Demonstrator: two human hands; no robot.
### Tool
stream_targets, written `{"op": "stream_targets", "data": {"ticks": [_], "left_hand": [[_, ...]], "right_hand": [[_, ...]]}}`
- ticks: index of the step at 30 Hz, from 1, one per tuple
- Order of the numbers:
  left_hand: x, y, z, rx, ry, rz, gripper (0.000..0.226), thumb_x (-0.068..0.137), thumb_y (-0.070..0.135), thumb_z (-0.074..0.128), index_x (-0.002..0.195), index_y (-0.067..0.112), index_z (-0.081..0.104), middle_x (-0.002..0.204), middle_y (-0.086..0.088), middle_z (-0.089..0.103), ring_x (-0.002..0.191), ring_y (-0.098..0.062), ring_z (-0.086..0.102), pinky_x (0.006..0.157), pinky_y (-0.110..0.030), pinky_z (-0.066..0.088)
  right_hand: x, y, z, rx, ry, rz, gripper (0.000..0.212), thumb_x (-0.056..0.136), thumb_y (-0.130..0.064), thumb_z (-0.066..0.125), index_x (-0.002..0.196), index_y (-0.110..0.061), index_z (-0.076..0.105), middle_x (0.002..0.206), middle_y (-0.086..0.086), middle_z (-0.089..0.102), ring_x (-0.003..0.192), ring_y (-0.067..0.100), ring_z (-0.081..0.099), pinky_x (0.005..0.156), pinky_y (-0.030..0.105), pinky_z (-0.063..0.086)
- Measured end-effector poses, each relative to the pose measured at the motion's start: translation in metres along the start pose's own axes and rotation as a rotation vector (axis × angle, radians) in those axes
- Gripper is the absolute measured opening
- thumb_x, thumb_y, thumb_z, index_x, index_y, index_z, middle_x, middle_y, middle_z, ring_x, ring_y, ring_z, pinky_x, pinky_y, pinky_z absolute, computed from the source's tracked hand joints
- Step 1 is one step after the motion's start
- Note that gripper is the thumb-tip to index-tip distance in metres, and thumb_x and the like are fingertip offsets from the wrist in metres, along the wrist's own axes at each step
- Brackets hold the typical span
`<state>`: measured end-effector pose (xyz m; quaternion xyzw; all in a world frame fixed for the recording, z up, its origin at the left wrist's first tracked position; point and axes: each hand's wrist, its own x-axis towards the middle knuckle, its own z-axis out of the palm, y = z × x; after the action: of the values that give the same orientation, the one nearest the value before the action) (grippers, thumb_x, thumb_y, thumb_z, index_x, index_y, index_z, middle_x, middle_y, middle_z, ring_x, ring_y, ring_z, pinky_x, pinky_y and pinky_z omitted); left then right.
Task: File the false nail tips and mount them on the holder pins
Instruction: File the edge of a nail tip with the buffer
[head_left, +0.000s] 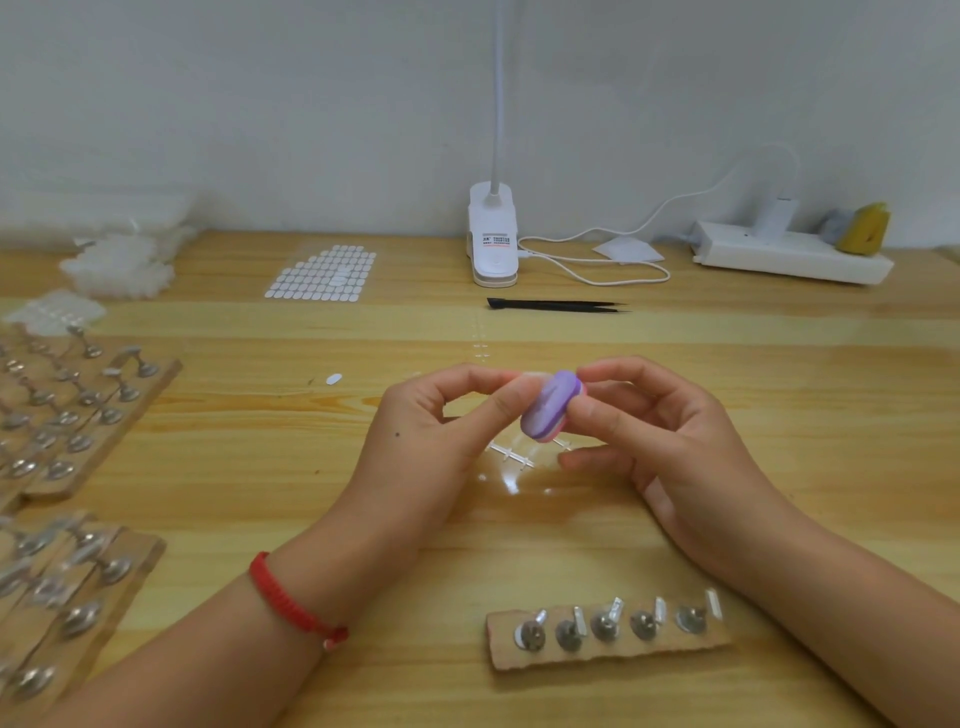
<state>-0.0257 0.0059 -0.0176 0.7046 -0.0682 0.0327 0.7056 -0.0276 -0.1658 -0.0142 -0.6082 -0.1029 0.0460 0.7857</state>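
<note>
Seen from above the person's own hands, a pale wooden counter (234, 499) filled most of the frame.

At the centre, both hands met just above the counter. The right hand (665, 441) pinched a small oval nail file (553, 408), purple on its face and pink at the rim, between thumb and forefinger. The left hand (431, 431), with a red bracelet (296, 603) on its wrist, had thumb and forefinger closed together on a tiny pale nail tip (530, 375), held against the file's upper left edge. The tip was too small to make out clearly.

Directly below the hands, a clear plastic strip (511, 457) lay on the counter.

At the lower centre right, nearest the person, sat a short brown holder strip (608, 654) with five metal pins (605, 626) in a row, each topped by a small pale piece.

Along the left edge lay larger holder boards (67, 415) with many more pins.

In the upper left was a heap of clear tips (119, 265), and beside it a sheet of white oval stickers (324, 273).

At the upper centre stood a white clip lamp (493, 244), with black tweezers (558, 306) lying just in front of it. A white power strip (789, 254) sat at the upper right, against the wall.
</note>
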Motion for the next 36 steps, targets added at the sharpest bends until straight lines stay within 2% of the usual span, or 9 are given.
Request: {"op": "stream_targets", "data": {"ticks": [3, 6, 9, 11, 15, 19, 23, 30, 36], "left_hand": [[0.0001, 0.0008, 0.0002, 0.017, -0.004, 0.017, 0.012, 0.076, 0.037, 0.070, 0.081, 0.030, 0.078, 0.078, 0.005, 0.069, 0.057, 0.007, 0.055, 0.057, -0.002, 0.038], [0.0001, 0.0002, -0.0002, 0.046, -0.004, 0.031, 0.014, 0.074, 0.039, 0.070, 0.080, 0.030, 0.077, 0.087, -0.016, 0.065, 0.056, 0.004, 0.051, 0.055, -0.004, 0.038], [0.0009, -0.0009, 0.0000, 0.034, 0.037, 0.025, 0.016, 0.073, 0.040, 0.070, 0.078, 0.027, 0.076, 0.052, 0.004, 0.052, 0.042, 0.001, 0.039, 0.046, -0.005, 0.032], [0.0013, -0.0021, 0.0002, 0.023, 0.071, 0.010, 0.020, 0.073, 0.040, 0.070, 0.079, 0.023, 0.076, 0.042, 0.016, 0.039, 0.036, 0.000, 0.035, 0.041, -0.005, 0.027], [0.0007, 0.0000, 0.0005, 0.038, 0.033, 0.015, 0.016, 0.078, 0.034, 0.068, 0.078, 0.019, 0.075, 0.041, 0.017, 0.040, 0.035, 0.001, 0.037, 0.042, -0.004, 0.027], [-0.0022, 0.0014, 0.0008, 0.071, 0.002, 0.044, 0.018, 0.074, 0.036, 0.068, 0.075, 0.019, 0.074, 0.054, 0.002, 0.045, 0.039, -0.002, 0.028, 0.042, -0.008, 0.024], [-0.0027, 0.0019, 0.0004, 0.067, 0.020, 0.020, 0.013, 0.079, 0.032, 0.069, 0.075, 0.019, 0.073, 0.042, 0.013, 0.036, 0.038, -0.002, 0.021, 0.039, -0.010, 0.020], [-0.0023, 0.0032, 0.0013, 0.068, -0.044, 0.050, 0.021, 0.073, 0.031, 0.076, 0.072, 0.012, 0.065, 0.043, 0.013, 0.037, 0.039, -0.002, 0.026, 0.041, -0.010, 0.023], [-0.0014, 0.0006, 0.0001, 0.026, -0.028, 0.002, 0.016, 0.088, 0.016, 0.062, 0.074, 0.010, 0.058, 0.045, 0.012, 0.036, 0.040, -0.003, 0.027, 0.040, -0.011, 0.024]], "right_hand": [[0.0003, 0.0007, 0.0003, 0.027, -0.002, 0.001, 0.019, 0.067, -0.016, 0.076, 0.084, -0.022, 0.075, 0.091, 0.011, 0.075, 0.080, 0.024, 0.073, 0.062, 0.027, 0.057], [0.0023, 0.0006, -0.0019, 0.090, 0.051, 0.024, 0.030, 0.065, -0.015, 0.077, 0.095, -0.018, 0.073, 0.094, 0.012, 0.074, 0.081, 0.024, 0.073, 0.062, 0.026, 0.057], [0.0031, -0.0001, -0.0046, 0.170, 0.109, 0.046, 0.034, 0.069, -0.013, 0.073, 0.103, -0.014, 0.070, 0.094, 0.010, 0.074, 0.084, 0.021, 0.073, 0.060, 0.023, 0.057], [0.0028, 0.0007, -0.0037, 0.128, 0.093, 0.036, 0.029, 0.067, -0.015, 0.075, 0.096, -0.016, 0.075, 0.091, 0.010, 0.075, 0.082, 0.021, 0.073, 0.059, 0.024, 0.057], [0.0008, 0.0026, 0.0010, -0.036, 0.030, 0.017, 0.030, 0.064, -0.021, 0.079, 0.094, -0.016, 0.077, 0.097, 0.008, 0.075, 0.079, 0.024, 0.073, 0.063, 0.027, 0.058], [0.0012, 0.0032, -0.0013, -0.014, 0.093, 0.010, 0.028, 0.063, -0.021, 0.079, 0.090, -0.018, 0.078, 0.099, 0.007, 0.075, 0.079, 0.024, 0.074, 0.062, 0.026, 0.058], [0.0017, 0.0018, -0.0031, 0.067, 0.148, 0.027, 0.030, 0.062, -0.022, 0.078, 0.091, -0.017, 0.077, 0.099, 0.012, 0.074, 0.080, 0.024, 0.073, 0.058, 0.024, 0.057], [-0.0008, 0.0014, 0.0025, -0.076, 0.023, 0.001, 0.022, 0.071, -0.015, 0.074, 0.093, -0.017, 0.077, 0.091, 0.004, 0.075, 0.075, 0.020, 0.072, 0.058, 0.026, 0.058], [-0.0003, -0.0004, 0.0013, -0.062, 0.027, 0.016, 0.023, 0.071, -0.022, 0.078, 0.095, -0.021, 0.078, 0.088, 0.005, 0.074, 0.075, 0.018, 0.072, 0.057, 0.025, 0.056]]}}
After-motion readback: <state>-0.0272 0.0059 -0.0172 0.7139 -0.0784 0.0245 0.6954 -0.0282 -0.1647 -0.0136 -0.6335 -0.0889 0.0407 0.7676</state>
